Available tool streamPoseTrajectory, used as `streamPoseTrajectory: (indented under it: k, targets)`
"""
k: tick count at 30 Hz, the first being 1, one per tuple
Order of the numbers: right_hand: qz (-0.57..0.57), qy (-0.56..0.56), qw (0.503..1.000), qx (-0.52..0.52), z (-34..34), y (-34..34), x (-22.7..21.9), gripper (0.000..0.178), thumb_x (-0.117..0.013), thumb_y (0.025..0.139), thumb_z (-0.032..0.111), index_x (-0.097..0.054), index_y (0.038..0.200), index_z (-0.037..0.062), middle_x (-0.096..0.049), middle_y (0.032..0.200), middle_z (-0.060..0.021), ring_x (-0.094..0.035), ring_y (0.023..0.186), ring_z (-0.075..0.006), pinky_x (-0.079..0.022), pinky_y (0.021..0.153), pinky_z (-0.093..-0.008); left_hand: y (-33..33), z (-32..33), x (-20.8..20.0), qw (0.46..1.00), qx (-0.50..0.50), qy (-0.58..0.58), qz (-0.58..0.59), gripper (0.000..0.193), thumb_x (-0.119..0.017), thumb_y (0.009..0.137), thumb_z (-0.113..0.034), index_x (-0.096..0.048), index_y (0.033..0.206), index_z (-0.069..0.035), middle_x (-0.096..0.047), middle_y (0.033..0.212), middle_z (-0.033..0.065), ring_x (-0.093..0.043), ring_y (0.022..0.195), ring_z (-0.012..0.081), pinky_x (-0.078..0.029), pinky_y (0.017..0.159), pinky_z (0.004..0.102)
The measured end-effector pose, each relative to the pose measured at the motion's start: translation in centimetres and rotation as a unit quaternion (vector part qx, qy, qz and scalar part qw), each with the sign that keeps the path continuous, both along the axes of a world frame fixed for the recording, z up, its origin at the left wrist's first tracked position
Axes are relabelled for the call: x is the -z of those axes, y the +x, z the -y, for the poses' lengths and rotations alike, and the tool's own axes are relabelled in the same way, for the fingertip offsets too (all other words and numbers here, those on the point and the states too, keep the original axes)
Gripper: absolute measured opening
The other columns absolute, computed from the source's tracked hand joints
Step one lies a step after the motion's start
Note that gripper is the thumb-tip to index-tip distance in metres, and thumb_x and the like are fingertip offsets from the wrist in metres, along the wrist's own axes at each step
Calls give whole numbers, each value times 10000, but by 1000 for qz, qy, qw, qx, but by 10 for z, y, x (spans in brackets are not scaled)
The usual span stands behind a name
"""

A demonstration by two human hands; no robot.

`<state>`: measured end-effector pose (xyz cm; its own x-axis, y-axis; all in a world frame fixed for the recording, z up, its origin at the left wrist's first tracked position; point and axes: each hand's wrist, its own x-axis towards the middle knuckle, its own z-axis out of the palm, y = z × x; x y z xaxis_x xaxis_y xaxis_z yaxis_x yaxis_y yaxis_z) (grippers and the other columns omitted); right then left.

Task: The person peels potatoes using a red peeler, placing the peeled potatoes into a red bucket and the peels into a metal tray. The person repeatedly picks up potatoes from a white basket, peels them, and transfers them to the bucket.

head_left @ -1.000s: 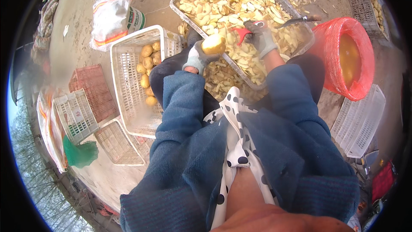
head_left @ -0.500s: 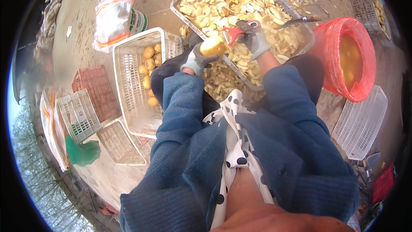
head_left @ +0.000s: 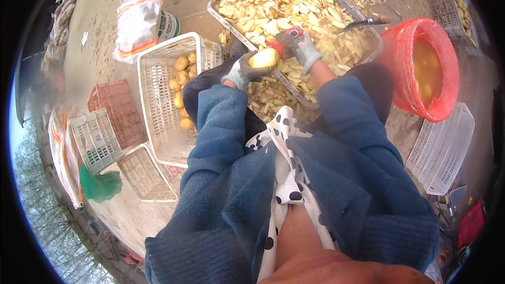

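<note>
My gloved left hand [head_left: 244, 72] is closed round a potato [head_left: 264, 59], largely peeled and pale yellow. In my gloved right hand [head_left: 301, 48] is a red peeler [head_left: 275, 48], its head right at the potato's upper right side. Both hands are over the near left edge of a large tray [head_left: 295, 89], which is heaped with potato peelings [head_left: 279, 2]. A knife [head_left: 363, 24] with a wooden handle lies across the tray's right side.
Left of my knee stands a white crate [head_left: 158, 110] with unpeeled potatoes [head_left: 181, 78]. On the right is a red-lined bucket [head_left: 389, 68] of peeled potatoes in cloudy liquid. Stacked crates [head_left: 118, 110], a white sack [head_left: 139, 21] and a lidlike white crate [head_left: 441, 150] lie around.
My right hand has turned and drawn the peeler in against the potato; earlier the peeler was held up a little apart from it. The potato has shifted slightly to the right.
</note>
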<state>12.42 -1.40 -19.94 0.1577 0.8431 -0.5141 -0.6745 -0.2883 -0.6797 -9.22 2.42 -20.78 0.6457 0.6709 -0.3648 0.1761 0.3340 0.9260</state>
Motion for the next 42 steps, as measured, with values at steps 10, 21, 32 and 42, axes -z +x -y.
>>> streamPoseTrajectory:
  k: [10,21,32,42]
  targets:
    - [1,6,1000,0,2,7,-63,229,-615,774,164,-593,914,-14,-606,726,-52,-534,503,-114,-405,390,-228,17,12,-49,899,64,308,-304,832,-802,438,-405,-513,1084,33,-566,1025,222,-564,944,312,-454,814,339]
    - [-98,14,992,-76,6,9,-62,203,-594,766,140,-547,918,14,-555,663,-35,-518,469,-125,-439,405,-252,18,16,-37,899,54,283,-331,837,-797,425,-413,-521,1071,41,-582,982,211,-571,927,302,-459,806,339]
    - [-69,-17,997,-5,12,24,-46,184,-583,781,140,-547,917,21,-556,678,-54,-530,480,-156,-420,391,-276,-17,-12,70,989,45,139,35,832,-808,475,-379,-488,1096,73,-598,968,164,-589,884,217,-472,771,288]
    - [-39,32,997,58,14,12,-50,208,-580,775,128,-573,923,-18,-587,725,-72,-517,420,-164,-424,355,-265,-26,-13,68,991,63,112,33,758,-801,511,-335,-498,1106,25,-601,958,148,-591,862,232,-482,748,289]
